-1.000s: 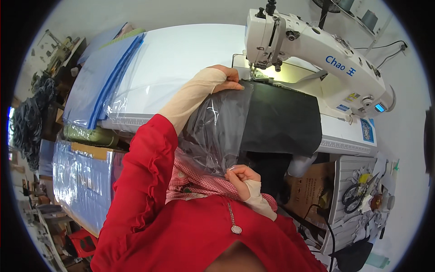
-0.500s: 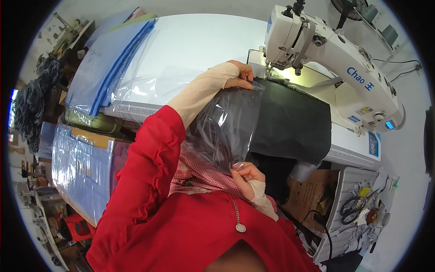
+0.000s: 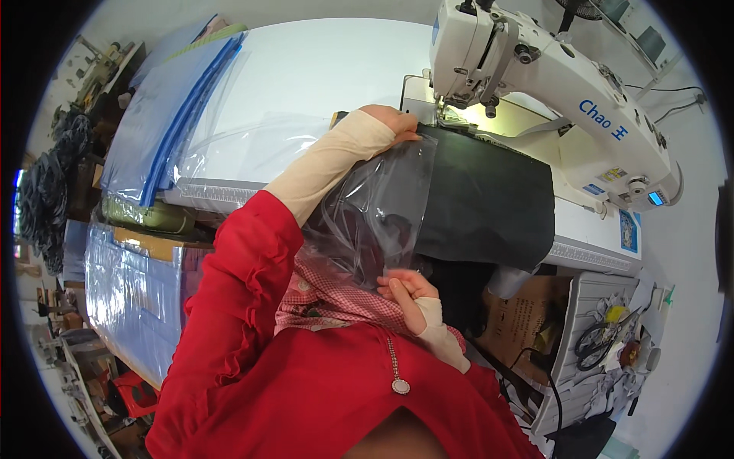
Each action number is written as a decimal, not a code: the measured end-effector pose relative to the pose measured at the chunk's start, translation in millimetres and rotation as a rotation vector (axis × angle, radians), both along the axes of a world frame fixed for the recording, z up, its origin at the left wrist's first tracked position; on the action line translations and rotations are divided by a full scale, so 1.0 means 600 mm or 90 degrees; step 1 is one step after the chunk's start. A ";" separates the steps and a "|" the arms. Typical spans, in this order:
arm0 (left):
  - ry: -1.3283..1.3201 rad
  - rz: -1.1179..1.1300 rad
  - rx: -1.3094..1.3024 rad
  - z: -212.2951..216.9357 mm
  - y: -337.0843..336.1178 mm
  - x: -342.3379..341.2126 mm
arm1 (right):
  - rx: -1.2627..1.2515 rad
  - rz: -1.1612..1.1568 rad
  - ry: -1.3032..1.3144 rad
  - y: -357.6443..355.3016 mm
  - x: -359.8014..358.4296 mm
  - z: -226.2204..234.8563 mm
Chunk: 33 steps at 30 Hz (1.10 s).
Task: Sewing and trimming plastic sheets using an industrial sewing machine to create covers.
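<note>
A clear plastic sheet [image 3: 375, 199] hangs over the front edge of the table, beside and partly over a black fabric piece [image 3: 489, 195]. My left hand [image 3: 396, 122] is closed on the sheet's upper corner, close to the needle area of a white sewing machine [image 3: 566, 99]; its fingertips are partly hidden. Lower down, my right hand [image 3: 411, 291] pinches the sheet's near corner between thumb and fingers. The black fabric's far edge lies by the machine's lit presser foot [image 3: 451, 115].
Stacked blue plastic sheets [image 3: 172, 115] lie on the table's left. Below them are a plastic-wrapped blue pile [image 3: 134, 283] and a green roll [image 3: 145, 214]. At right, a grey tray [image 3: 554, 382] carries scissors [image 3: 600, 340] and scraps. A cardboard box [image 3: 516, 317] sits under the table.
My left hand has turned slightly over the sheet's upper corner, and its fingers show less. My right hand's fingers have curled more at the lower corner. The whole view has shifted a little.
</note>
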<state>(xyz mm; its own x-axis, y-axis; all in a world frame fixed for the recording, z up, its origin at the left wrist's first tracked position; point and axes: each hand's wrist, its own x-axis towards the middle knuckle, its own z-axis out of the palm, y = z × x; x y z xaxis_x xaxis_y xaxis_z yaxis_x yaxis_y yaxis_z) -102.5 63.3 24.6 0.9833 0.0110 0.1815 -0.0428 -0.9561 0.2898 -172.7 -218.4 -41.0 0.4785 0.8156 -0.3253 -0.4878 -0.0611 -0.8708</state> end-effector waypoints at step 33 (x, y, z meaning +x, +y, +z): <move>0.013 -0.137 -0.014 -0.020 0.039 0.059 | 0.024 0.028 -0.015 0.017 0.040 0.045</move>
